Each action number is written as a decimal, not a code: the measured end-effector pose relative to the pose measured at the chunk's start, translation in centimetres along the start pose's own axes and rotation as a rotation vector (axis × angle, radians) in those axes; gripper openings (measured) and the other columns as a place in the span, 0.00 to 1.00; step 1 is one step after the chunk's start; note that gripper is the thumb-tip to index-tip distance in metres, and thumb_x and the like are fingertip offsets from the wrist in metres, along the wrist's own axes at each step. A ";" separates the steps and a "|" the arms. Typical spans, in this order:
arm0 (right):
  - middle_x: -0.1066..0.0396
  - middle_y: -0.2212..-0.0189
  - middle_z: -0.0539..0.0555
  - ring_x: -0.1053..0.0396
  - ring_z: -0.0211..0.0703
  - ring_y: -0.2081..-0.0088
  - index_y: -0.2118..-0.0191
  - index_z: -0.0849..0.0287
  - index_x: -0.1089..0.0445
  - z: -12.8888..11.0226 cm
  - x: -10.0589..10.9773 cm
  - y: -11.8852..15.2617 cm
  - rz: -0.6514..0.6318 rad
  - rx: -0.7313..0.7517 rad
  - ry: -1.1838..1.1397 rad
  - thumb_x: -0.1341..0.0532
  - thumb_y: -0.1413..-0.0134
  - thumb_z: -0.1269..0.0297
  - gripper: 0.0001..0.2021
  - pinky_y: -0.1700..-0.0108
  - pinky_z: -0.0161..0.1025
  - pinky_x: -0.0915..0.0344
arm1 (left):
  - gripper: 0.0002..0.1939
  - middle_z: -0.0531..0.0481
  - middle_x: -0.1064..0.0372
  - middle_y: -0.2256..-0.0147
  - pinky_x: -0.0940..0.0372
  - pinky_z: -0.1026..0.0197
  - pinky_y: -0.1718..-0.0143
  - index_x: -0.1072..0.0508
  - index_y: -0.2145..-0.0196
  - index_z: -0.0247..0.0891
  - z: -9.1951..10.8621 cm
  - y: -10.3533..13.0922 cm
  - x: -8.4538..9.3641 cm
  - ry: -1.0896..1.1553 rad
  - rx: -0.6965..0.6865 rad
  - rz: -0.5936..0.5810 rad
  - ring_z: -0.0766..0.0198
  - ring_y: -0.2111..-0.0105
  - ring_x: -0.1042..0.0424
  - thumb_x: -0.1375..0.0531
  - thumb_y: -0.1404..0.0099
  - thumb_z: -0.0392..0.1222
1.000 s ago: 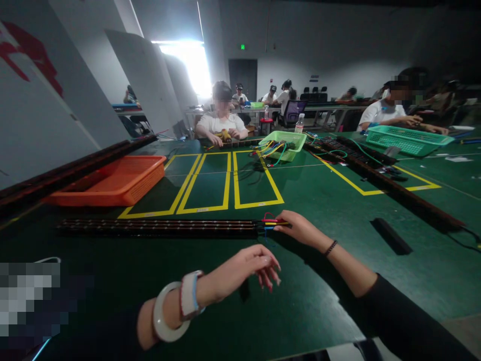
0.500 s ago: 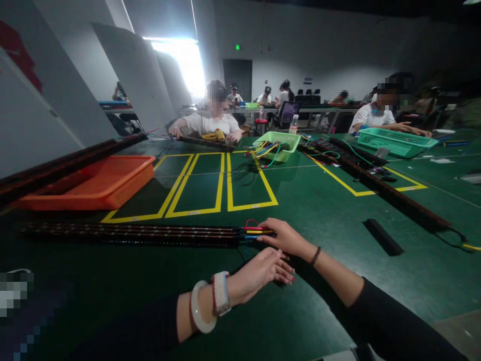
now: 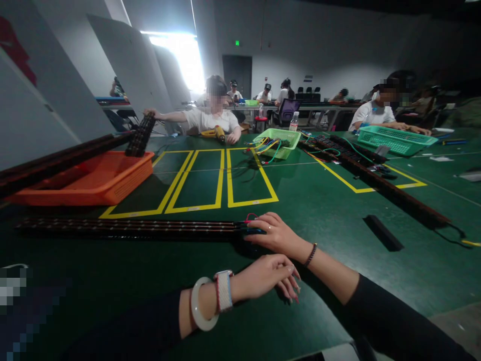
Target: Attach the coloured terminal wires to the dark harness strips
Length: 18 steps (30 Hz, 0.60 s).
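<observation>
Long dark strips with rows of small light dots [image 3: 135,228] lie side by side across the table in front of me. At their right end a thin red wire loop [image 3: 251,217] sticks up, beside other coloured wires [image 3: 242,229]. My right hand [image 3: 276,233] is closed over these wires, which its fingers partly cover. Nearer to me, my left hand [image 3: 268,277] hovers or rests just below the right one; which of the two I cannot tell. It is empty, its fingers loosely bent and apart, with a watch and a pale bangle on the wrist.
An orange basket [image 3: 130,178] stands at left, with long dark strips [image 3: 67,163] across it. Yellow tape frames [image 3: 221,183] mark the green table. Farther back are two green baskets [image 3: 281,150], [image 3: 398,143] and a yellow tool [image 3: 218,134]. A black piece [image 3: 383,233] lies right. Co-workers sit opposite.
My right hand has shifted slightly left over the wires, covering more of them. My left hand has moved a little down and right. The co-worker opposite has raised a dark strip bundle by the orange basket.
</observation>
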State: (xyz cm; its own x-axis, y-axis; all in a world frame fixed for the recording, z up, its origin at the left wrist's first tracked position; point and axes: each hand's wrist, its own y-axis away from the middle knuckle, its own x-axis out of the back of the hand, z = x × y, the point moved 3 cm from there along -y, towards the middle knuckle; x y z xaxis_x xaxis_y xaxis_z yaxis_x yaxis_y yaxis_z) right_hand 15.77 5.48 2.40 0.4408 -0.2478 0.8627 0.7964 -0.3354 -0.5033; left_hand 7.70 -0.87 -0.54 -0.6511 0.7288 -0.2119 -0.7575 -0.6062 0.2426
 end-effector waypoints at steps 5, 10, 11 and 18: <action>0.30 0.54 0.54 0.36 0.44 0.49 0.59 0.53 0.28 0.3 -1.4 -0.7 0.113 -0.021 -0.108 0.43 0.40 0.67 0.08 0.49 0.44 0.37 | 0.16 0.42 0.28 0.71 0.34 0.62 0.68 0.32 0.66 0.30 0.3 0.1 0.2 0.056 0.003 -0.024 0.65 0.73 0.27 0.46 0.37 0.49; 0.29 0.58 0.55 0.33 0.41 0.53 0.57 0.56 0.29 0.9 -1.5 -1.0 0.173 -0.126 -0.221 0.46 0.40 0.73 0.11 0.52 0.41 0.34 | 0.16 0.39 0.28 0.71 0.33 0.61 0.66 0.30 0.65 0.27 0.7 -0.1 0.8 0.286 0.021 -0.047 0.62 0.71 0.26 0.47 0.36 0.46; 0.30 0.56 0.55 0.33 0.41 0.52 0.56 0.56 0.29 1.0 -1.3 -1.0 0.156 -0.112 -0.220 0.47 0.42 0.75 0.13 0.52 0.42 0.34 | 0.16 0.38 0.28 0.70 0.33 0.61 0.65 0.30 0.65 0.26 0.6 -0.1 0.9 0.310 0.023 -0.046 0.61 0.70 0.26 0.47 0.36 0.46; 0.33 0.51 0.57 0.37 0.45 0.48 0.52 0.55 0.31 0.7 -0.4 -0.9 0.053 -0.023 -0.167 0.43 0.46 0.74 0.16 0.49 0.45 0.36 | 0.17 0.38 0.28 0.69 0.33 0.61 0.66 0.30 0.66 0.28 0.0 -0.3 0.8 0.231 -0.002 -0.085 0.61 0.70 0.26 0.47 0.35 0.48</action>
State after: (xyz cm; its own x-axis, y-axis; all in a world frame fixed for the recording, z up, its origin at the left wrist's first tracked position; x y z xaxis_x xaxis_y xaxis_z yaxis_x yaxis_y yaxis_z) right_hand 15.15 6.52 2.55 0.5464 -0.1116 0.8300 0.7612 -0.3472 -0.5478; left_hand 7.45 -0.10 -0.80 -0.5788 0.6852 -0.4421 -0.8098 -0.5468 0.2127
